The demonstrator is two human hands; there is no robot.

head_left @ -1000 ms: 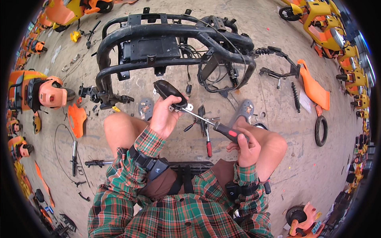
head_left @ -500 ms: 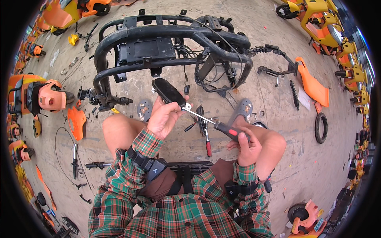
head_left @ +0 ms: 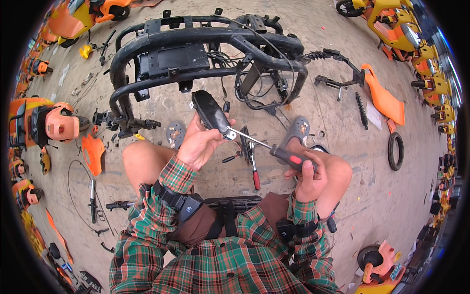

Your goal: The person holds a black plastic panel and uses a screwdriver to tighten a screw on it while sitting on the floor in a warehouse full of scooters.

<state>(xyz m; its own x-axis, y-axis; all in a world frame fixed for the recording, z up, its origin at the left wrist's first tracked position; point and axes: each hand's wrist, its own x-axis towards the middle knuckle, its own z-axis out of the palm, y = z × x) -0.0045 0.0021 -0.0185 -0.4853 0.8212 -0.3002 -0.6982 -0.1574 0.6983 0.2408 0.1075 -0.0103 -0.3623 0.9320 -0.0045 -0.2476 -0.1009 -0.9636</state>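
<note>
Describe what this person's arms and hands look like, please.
Both sleeves are plaid in green, orange and black, with thin pale lines. Around each sleeve goes a black strap with a dark box; the left box shows a white mark. The left hand and right hand wear no gloves.

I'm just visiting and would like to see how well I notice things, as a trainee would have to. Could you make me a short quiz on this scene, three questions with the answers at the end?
1. Which hand holds the screwdriver?
2. True or false: the screwdriver points away from the black oblong part in the left hand.
3. What colour is the long loose panel on the floor to the person's right?
A. green
B. orange
C. white

Key:
1. The right hand.
2. False; its shaft points toward that part.
3. B.
</note>
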